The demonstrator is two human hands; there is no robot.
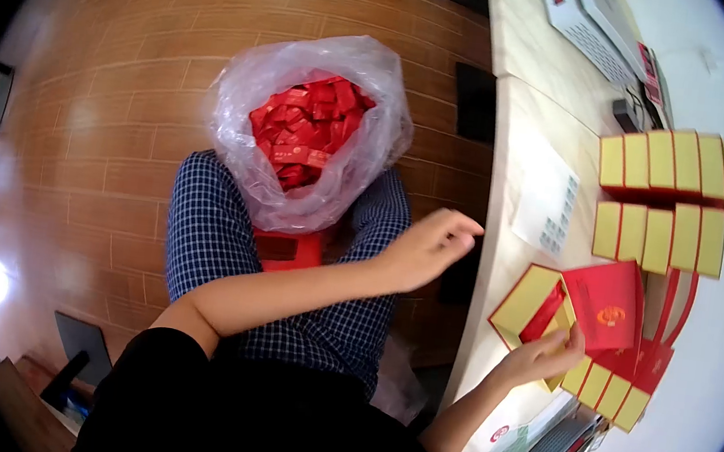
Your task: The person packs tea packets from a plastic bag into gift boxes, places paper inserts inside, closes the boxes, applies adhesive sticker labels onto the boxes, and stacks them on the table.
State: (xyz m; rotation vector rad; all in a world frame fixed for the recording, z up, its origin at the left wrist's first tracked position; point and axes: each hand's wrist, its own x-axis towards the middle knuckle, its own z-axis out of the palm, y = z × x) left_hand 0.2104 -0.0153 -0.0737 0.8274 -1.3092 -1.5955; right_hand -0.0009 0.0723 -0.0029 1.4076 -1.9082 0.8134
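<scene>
My left hand is in the air beside the table edge, to the right of my knees. Its fingers are loosely bent, the thumb is apart, and nothing shows in it. My right hand is at the near side of an open red and gold box, its fingers closed at the box edge. The box has a red lid with a gold emblem, folded back. A red piece lies inside, partly hidden. Between my legs stands a clear plastic bag full of folded red strips, some with pale print.
Two rows of gold and red boxes stand at the back of the table. More boxes stand beside the open one. A sheet with small stickers lies nearby. A red stool is under the bag.
</scene>
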